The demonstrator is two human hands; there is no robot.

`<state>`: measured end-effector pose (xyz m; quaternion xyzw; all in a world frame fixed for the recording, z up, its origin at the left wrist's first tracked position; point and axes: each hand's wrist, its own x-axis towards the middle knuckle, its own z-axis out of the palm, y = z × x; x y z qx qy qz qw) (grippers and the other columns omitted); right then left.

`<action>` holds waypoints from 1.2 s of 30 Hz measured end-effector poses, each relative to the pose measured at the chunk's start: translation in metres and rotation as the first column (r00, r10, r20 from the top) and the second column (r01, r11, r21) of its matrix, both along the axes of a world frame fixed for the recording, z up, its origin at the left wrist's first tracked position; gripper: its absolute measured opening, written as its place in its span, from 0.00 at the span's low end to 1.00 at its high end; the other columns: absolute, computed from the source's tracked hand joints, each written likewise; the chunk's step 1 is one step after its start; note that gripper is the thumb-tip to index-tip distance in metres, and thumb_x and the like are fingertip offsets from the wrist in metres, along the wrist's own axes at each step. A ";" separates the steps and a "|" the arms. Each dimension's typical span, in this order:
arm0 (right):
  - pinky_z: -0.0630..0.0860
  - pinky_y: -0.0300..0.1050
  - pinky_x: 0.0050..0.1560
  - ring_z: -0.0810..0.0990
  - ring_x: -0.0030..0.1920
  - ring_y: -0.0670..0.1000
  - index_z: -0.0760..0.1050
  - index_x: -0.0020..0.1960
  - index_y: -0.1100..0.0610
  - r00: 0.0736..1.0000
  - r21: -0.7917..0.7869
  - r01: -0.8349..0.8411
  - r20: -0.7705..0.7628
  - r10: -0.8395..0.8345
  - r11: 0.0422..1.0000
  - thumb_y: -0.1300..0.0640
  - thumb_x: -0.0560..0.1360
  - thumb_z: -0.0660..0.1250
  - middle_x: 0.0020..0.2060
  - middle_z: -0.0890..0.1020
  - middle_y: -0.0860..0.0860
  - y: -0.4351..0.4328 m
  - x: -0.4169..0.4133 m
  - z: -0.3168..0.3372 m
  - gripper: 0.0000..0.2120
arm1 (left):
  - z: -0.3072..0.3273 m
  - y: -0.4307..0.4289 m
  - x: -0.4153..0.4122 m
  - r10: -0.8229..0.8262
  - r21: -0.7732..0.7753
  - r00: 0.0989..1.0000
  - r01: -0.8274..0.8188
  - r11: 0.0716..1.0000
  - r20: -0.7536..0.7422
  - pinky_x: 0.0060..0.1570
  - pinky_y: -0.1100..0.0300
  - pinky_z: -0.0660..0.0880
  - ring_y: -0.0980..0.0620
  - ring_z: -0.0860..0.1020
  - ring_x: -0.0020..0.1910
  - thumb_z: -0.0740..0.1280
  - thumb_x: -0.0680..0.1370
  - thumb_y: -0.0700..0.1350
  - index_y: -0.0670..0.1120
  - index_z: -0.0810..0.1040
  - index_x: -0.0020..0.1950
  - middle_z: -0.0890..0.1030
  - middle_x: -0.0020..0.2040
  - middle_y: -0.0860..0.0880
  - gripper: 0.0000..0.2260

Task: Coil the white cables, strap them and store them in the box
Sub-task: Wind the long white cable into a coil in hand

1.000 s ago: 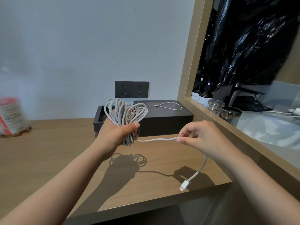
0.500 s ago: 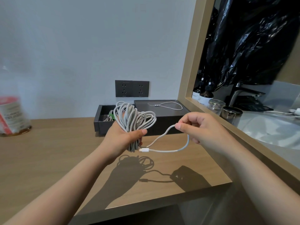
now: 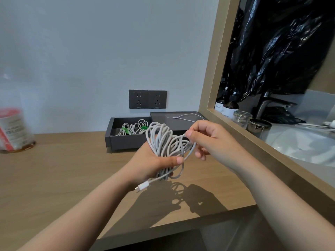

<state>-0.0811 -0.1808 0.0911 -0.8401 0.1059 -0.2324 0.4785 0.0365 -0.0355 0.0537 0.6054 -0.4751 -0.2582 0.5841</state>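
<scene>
Only the head view here, so that's all we go by. We've got the white cable bunched into a messy coil, held up in the air just in front of the box. Our left hand is clenched around the waist of the bundle with the thumb clamped across it. Our right hand, on the side of the coil away from the box's open part, pinches one outer loop between thumb and forefinger. The plug dangles free under the left hand, on our side of the box. Inside the box sit a few strapped cables with green straps, and the lid sits over the box's right part with a thin cord on it. What worries us: there's no strap on this coil yet, the loops are uneven and that last one hangs long. If the left thumb eases off while we reach for a strap, the whole thing probably springs open. The loose plug end could also snag on the box edge going in.
</scene>
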 end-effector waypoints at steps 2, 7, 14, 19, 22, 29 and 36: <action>0.73 0.40 0.29 0.76 0.28 0.50 0.74 0.42 0.58 1.000 0.017 0.006 0.011 -0.006 1.000 0.58 0.79 0.65 0.31 0.76 0.55 0.000 0.002 0.000 0.08 | 0.000 -0.002 -0.002 -0.013 0.003 0.999 0.013 1.000 -0.032 0.34 0.60 0.79 0.52 0.80 0.32 0.74 0.72 0.38 0.47 0.78 0.51 0.82 0.34 0.51 0.11; 0.74 0.41 0.29 0.77 0.29 0.52 0.74 0.42 0.59 1.000 0.028 0.009 0.021 -0.010 1.000 0.59 0.79 0.66 0.27 0.77 0.53 -0.002 0.003 -0.002 0.07 | 0.002 0.001 0.000 -0.069 0.063 0.998 0.068 0.996 0.009 0.38 0.59 0.79 0.52 0.81 0.37 0.75 0.70 0.38 0.44 0.77 0.53 0.82 0.39 0.49 0.14; 0.74 0.39 0.29 0.76 0.27 0.49 0.75 0.44 0.61 0.997 0.092 -0.013 0.073 0.007 0.996 0.59 0.79 0.66 0.27 0.77 0.52 0.003 0.002 0.003 0.06 | 0.008 0.003 0.000 -0.076 0.113 0.997 0.077 0.991 -0.013 0.35 0.58 0.80 0.51 0.82 0.35 0.72 0.72 0.33 0.41 0.77 0.53 0.85 0.44 0.44 0.11; 0.74 0.39 0.30 0.76 0.27 0.48 0.77 0.45 0.61 0.990 0.060 0.006 0.139 -0.014 0.998 0.59 0.78 0.67 0.26 0.77 0.49 0.005 0.004 0.005 0.06 | 0.004 -0.001 -0.003 0.002 0.040 0.999 -0.001 0.999 -0.034 0.38 0.56 0.81 0.48 0.80 0.35 0.70 0.73 0.33 0.44 0.77 0.51 0.80 0.39 0.42 0.10; 0.74 0.39 0.30 0.76 0.27 0.48 0.78 0.45 0.61 0.986 0.045 0.039 0.158 -0.045 0.998 0.59 0.77 0.68 0.26 0.77 0.48 0.005 0.007 0.006 0.05 | 0.001 -0.003 -0.004 0.016 0.020 0.997 -0.014 1.000 -0.078 0.36 0.55 0.81 0.45 0.79 0.34 0.70 0.74 0.33 0.42 0.77 0.50 0.79 0.38 0.41 0.07; 0.74 0.38 0.29 0.75 0.26 0.48 0.78 0.42 0.59 0.971 0.133 0.079 0.214 -0.107 0.988 0.59 0.77 0.68 0.24 0.77 0.52 0.006 0.008 -0.001 0.06 | 0.007 -0.004 -0.001 0.120 0.065 0.988 -0.127 0.990 0.097 0.37 0.61 0.80 0.50 0.83 0.39 0.71 0.74 0.38 0.46 0.77 0.50 0.84 0.43 0.42 0.07; 0.76 0.36 0.32 0.78 0.29 0.46 0.80 0.51 0.61 0.967 0.161 0.048 0.241 -0.087 0.986 0.61 0.77 0.69 0.36 0.80 0.53 0.005 0.008 0.005 0.05 | 0.002 -0.004 0.003 0.095 -0.042 0.984 -0.103 0.994 -0.150 0.32 0.56 0.78 0.44 0.81 0.37 0.66 0.77 0.34 0.37 0.75 0.51 0.82 0.40 0.35 0.04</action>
